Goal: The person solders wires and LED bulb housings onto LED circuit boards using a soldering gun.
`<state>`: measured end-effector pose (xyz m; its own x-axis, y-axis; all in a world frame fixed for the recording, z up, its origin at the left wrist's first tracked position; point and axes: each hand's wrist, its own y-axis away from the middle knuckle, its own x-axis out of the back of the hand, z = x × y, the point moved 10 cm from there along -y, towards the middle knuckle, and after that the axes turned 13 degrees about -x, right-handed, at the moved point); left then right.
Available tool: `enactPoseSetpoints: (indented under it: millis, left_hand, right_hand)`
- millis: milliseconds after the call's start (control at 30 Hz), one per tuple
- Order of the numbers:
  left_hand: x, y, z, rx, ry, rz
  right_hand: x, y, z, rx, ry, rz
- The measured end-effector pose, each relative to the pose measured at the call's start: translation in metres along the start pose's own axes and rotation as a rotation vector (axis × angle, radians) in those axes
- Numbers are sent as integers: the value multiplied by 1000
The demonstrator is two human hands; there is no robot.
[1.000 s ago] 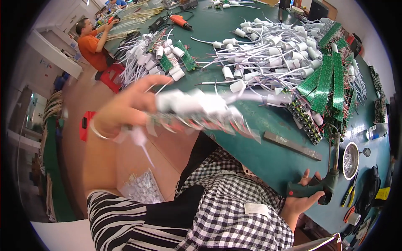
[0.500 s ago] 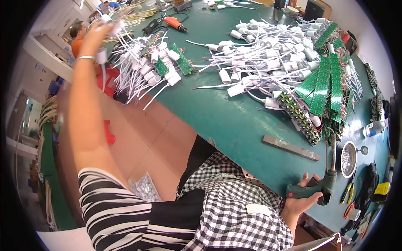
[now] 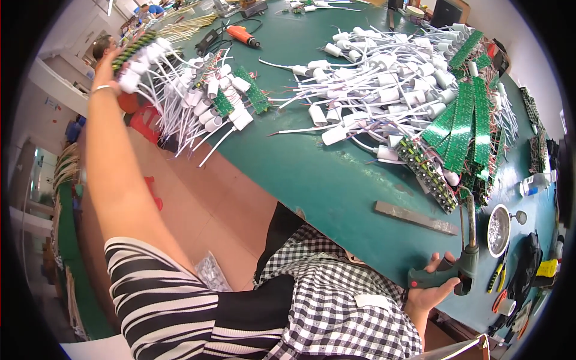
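Note:
My left hand (image 3: 107, 71) is stretched out to the far left, closed on a circuit board strip (image 3: 135, 49) whose yellow-green and dark parts face up. White cylindrical sockets with white cables hang from this strip. Just beside it lies a smaller pile of sockets (image 3: 207, 108) with green boards among them, at the table edge. Low on the right, my right hand (image 3: 433, 288) is wrapped round the dark green handle of a soldering gun (image 3: 468, 267), its metal tube pointing away from me. A large heap of white sockets with cables (image 3: 384, 78) and several green circuit boards (image 3: 461, 126) lie beyond it.
A grey metal bar (image 3: 416, 217) lies on the green table (image 3: 312, 180). Right of the soldering gun are a metal bowl (image 3: 498, 230), yellow-black cutters (image 3: 497, 276) and a clear bottle (image 3: 537, 183). An orange power screwdriver (image 3: 243, 36) lies at the back. Other people sit far left.
My left hand has moved slightly left and down, and the board strip with its sockets now shows clearly in it. The right hand keeps its hold on the soldering gun almost unmoved.

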<state>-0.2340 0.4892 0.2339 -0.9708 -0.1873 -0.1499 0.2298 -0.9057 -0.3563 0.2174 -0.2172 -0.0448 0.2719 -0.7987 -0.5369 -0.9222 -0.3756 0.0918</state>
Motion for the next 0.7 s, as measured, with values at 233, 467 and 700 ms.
enactPoseSetpoints:
  millis: [233,467,700]
  left_hand:
    - [-3,-57,44,-326,-314,-63]
    - [-53,-27,-113,-481,-1088,-628]
    - [-140,115,-87,-494,-1741,-458]
  right_hand:
    - [0,0,-2,2,22,-10]
    - [3,3,-2,9,-44,-15]
    - [-4,4,-7,64,12,-41]
